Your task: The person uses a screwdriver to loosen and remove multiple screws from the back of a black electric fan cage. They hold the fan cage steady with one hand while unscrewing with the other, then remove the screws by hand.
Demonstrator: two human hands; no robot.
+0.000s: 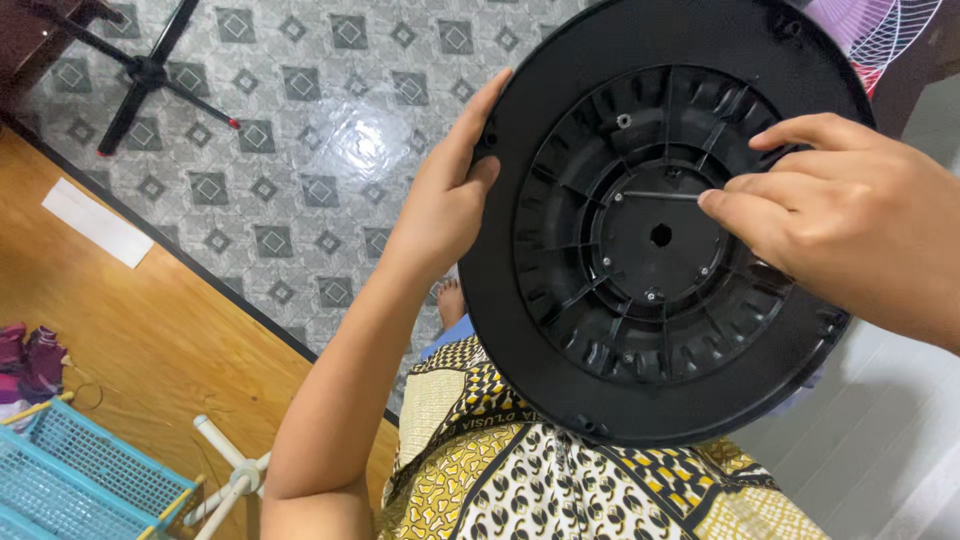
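Round black plastic base with ribbed underside and central hole, filling upper right of frame, left hand curled around its left rim, right hand fingers pinched shut on thin metal rod near centre, patterned yellow fabric below

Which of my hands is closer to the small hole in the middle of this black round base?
Right. The right hand rests over the ribbed inner ring beside the centre hole of the black round base, pinching a thin metal tool. The left hand grips the outer rim.

Grey diamond-patterned floor tiles gleam with reflected light beside a wooden platform, which bears a blue wire basket.
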